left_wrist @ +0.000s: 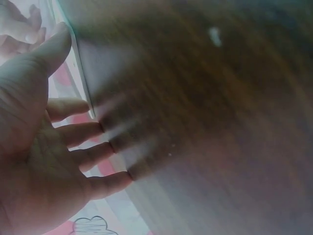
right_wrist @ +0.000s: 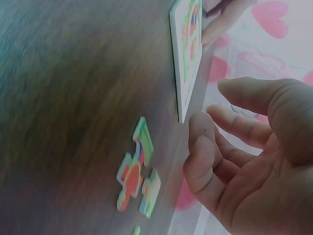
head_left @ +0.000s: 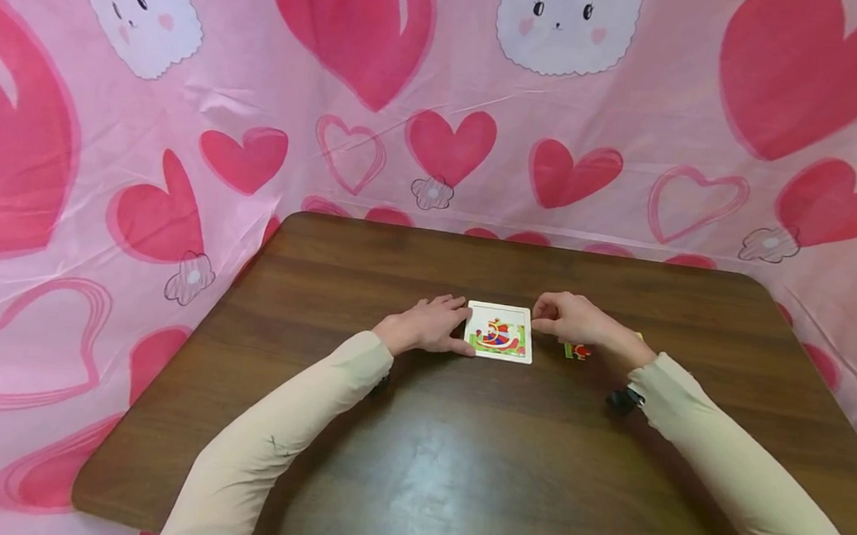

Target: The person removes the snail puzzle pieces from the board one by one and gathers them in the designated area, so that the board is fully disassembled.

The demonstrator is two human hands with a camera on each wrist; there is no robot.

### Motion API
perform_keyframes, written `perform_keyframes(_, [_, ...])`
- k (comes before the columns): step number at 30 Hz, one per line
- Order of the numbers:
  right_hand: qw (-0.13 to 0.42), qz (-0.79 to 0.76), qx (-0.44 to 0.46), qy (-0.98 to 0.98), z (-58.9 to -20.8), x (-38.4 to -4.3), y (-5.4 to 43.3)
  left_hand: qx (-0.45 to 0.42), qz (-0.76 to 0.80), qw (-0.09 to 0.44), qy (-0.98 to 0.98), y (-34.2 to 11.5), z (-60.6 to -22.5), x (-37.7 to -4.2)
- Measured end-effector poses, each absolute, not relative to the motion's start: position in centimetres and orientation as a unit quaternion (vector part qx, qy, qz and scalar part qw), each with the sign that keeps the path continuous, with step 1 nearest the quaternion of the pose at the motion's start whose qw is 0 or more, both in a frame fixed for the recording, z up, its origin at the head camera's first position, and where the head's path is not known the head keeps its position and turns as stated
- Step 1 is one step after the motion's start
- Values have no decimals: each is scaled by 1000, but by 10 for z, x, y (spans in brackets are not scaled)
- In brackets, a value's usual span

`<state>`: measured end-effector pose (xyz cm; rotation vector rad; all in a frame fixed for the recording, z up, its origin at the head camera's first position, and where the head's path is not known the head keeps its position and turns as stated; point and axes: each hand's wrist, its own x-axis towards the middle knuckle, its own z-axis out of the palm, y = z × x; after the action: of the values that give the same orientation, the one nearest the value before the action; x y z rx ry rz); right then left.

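A square white-framed jigsaw puzzle board (head_left: 481, 314), partly filled with colourful pieces, lies on the table between both hands. My left hand (head_left: 432, 324) rests along its left side, fingers spread, thumb at the near corner. At the board's right edge is my right hand (head_left: 577, 318), its fingers loosely bent. The right wrist view shows no piece between that thumb and fingers. Loose puzzle pieces (head_left: 578, 352) lie just right of the board, partly hidden under the right wrist. Seen from the right wrist, a red-and-yellow piece (right_wrist: 132, 178) lies among several others.
The brown wooden table (head_left: 415, 465) has rounded corners and extends well past the board on every side. A pink cloth (head_left: 442, 78) printed with hearts hangs behind and beside it.
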<state>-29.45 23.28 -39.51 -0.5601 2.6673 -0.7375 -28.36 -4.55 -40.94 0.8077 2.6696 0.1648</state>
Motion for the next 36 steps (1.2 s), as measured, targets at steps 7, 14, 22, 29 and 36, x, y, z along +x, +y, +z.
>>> perform_keyframes(7, [157,-260,-197,932,-402,-298,221,282,57,174,942,-46,-410,-284])
perform_keyframes(14, [154,-260,-214,929,-406,-298,210,282,57,169,943,-47,-412,-285])
perform_keyframes(22, [166,-260,-221,925,-408,-296,199,283,55,169,943,-47,-412,-285])
perform_keyframes(29, [155,-240,-232,930,-409,-299,193,281,61,171,942,-48,-409,-284])
perform_keyframes(36, [156,-232,-240,930,-416,-298,194,288,51,170,941,-46,-412,-284])
